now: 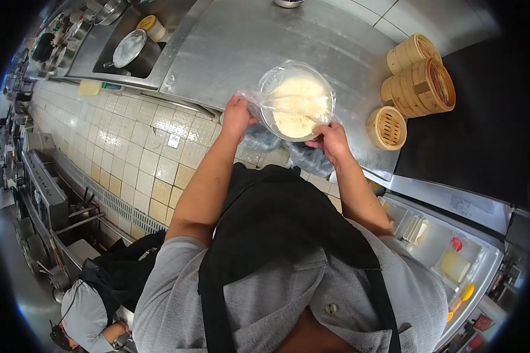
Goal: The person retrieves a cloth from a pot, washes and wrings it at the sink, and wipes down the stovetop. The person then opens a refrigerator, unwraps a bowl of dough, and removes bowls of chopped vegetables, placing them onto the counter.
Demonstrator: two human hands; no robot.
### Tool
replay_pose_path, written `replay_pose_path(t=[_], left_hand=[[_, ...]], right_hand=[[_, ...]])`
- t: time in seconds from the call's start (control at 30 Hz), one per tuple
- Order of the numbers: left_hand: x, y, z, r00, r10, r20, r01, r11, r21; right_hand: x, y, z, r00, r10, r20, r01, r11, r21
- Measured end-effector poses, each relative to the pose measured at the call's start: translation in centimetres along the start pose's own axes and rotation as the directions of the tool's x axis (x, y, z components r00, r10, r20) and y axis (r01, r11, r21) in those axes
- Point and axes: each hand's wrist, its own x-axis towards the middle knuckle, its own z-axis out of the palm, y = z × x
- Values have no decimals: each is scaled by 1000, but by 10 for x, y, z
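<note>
A round bowl (263,117) at the front edge of the steel counter holds a pale, dough-like mass (300,97). Clear plastic wrap (254,97) stretches over its top, wrinkled across the middle and gathered at the left. My left hand (238,119) is closed on the gathered wrap beside the bowl's left rim. At the lower right rim, my right hand (332,141) grips the bowl, its thumb over the edge and the wrap; the fingers underneath are partly hidden.
Bamboo steamers (415,88) stand at the counter's right. A sink (153,59) at the left holds a pan and a yellow-lidded tub. An open drawer or fridge door (441,247) lies by my right side. A co-worker (94,300) is behind at the left, near the stoves.
</note>
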Motion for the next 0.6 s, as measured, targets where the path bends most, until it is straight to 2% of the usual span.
replay_pose_path(t=[0.03,0.07,0.13,0.17,0.23,0.27,0.33,0.37,0.43,0.47,0.53,0.6], left_hand=[[-1,5,6,997,71,-6,-71,997,42],[7,1,8,997,71,-5,-70,997,43],[19,-3,15,935,354,-11,-348,925,152],[21,-7,17,936,351,-8,-346,926,153],[11,8,29,969,177,173,-199,973,120],[14,4,30,968,176,176,-199,972,121],[21,-6,32,977,80,197,-105,987,123],[24,-11,31,978,83,193,-109,986,126],[23,-10,29,993,35,112,-54,984,169],[21,-8,28,994,58,92,-73,983,170],[11,-8,32,1000,26,12,-28,990,137],[8,-15,24,999,36,5,-36,987,153]], right_hand=[[-2,0,-3,1000,12,2,-12,1000,-10],[-4,-1,-7,1000,12,1,-12,1000,-9],[-8,-4,-16,1000,18,5,-18,999,-50],[-9,-6,-21,1000,20,2,-20,999,-48],[-8,-10,-30,998,68,-11,-69,994,-89],[-9,-12,-34,998,67,-12,-68,994,-86],[-9,-14,-41,997,77,-4,-77,994,-73],[-5,-8,-47,997,75,2,-75,995,-71],[3,4,-53,1000,-5,-13,6,998,67],[2,5,-52,1000,-23,17,20,992,121],[-4,1,-45,999,-40,-1,40,996,75],[-5,1,-42,998,-67,-7,68,997,37]])
